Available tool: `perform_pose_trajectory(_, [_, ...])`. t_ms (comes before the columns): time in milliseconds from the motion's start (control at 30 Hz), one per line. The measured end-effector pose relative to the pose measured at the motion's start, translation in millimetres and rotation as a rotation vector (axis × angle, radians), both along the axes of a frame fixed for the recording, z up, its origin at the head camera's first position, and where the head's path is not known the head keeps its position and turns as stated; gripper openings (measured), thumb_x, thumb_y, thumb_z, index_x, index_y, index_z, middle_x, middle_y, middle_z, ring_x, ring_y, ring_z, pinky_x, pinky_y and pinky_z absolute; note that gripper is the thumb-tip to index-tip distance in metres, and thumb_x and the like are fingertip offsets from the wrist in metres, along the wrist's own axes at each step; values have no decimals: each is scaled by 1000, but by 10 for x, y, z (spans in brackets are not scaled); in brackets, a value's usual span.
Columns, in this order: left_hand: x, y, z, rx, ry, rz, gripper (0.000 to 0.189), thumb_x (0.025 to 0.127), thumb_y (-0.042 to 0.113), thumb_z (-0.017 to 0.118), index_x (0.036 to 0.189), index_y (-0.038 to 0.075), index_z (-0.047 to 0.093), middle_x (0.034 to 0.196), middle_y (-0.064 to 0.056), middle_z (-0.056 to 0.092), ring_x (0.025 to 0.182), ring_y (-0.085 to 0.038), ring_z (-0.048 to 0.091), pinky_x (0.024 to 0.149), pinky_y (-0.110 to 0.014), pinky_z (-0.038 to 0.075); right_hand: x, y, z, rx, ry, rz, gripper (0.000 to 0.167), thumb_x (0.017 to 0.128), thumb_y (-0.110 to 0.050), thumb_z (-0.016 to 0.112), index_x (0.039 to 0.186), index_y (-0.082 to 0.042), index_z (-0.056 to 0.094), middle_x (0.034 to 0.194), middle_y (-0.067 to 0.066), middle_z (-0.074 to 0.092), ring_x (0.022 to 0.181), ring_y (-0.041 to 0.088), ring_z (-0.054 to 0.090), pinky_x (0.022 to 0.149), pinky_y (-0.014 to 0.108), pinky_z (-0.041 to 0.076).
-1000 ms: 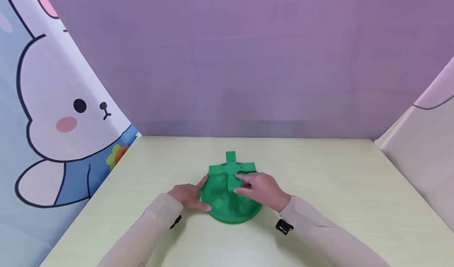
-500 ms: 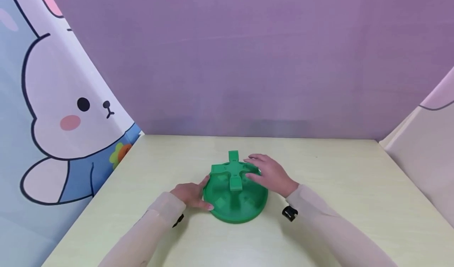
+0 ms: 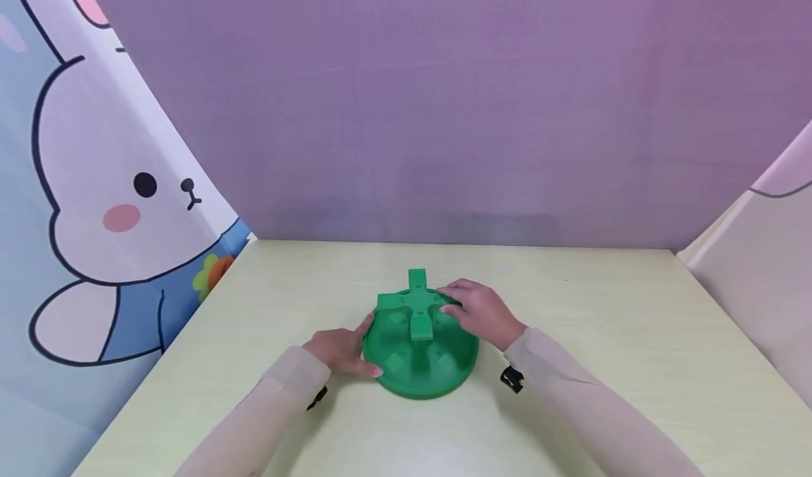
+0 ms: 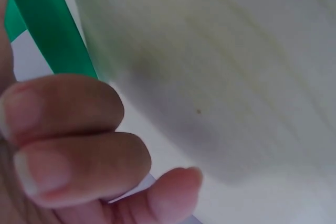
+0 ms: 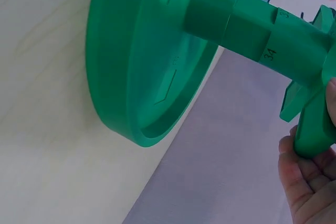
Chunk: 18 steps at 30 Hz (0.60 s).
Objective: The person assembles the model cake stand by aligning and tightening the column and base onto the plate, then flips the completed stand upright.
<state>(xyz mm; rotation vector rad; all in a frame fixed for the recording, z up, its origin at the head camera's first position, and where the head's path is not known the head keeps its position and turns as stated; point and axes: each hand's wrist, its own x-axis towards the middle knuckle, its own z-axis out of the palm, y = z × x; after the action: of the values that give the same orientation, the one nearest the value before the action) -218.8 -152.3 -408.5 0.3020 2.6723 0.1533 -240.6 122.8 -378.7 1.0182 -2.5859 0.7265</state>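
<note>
A green round base [image 3: 419, 385] with a raised rim sits on the table. From its middle rises a green column [image 5: 247, 22] of stacked segments, one marked 34, topped by a green cross-shaped piece [image 3: 419, 301] with flat arms. My left hand [image 3: 339, 349] holds the base's left side, index finger toward the back of the rim and thumb at the front. Its other fingers curl beside the green rim [image 4: 52, 24] in the left wrist view. My right hand [image 3: 485, 313] grips the cross's right arm; its fingers hide that arm's end in the head view.
The pale wooden table [image 3: 304, 273] ends at a purple backdrop [image 3: 444, 110]. A cloth with a cartoon rabbit [image 3: 127, 167] hangs along the left side, and a pale cloth [image 3: 761, 280] along the right. Black wrist devices [image 3: 512, 378] hang under the sleeves.
My right hand has moved from the cross's near arm to its right arm, opening on the way and then gripping. The left hand keeps its place on the base.
</note>
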Motion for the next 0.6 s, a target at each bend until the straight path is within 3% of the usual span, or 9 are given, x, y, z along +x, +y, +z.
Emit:
perform_pose_trajectory(333, [22, -5, 37, 14, 20, -11, 108, 76, 63, 68, 154, 11, 15, 77, -2, 59, 77, -17, 57, 68, -39, 48, 46, -115, 19, -37, -16, -86, 30, 83, -8, 74, 111, 4, 68, 99, 11, 67, 91, 24, 64, 80, 37, 52])
perform_pose_trajectory(600, [32, 3, -12, 39, 20, -33, 107, 77, 62, 68, 154, 9, 17, 76, 0, 57, 81, -18, 58, 69, -40, 48, 126, -134, 53, -35, -67, -150, 28, 83, -9, 74, 107, 4, 68, 96, 12, 67, 89, 26, 64, 78, 39, 52])
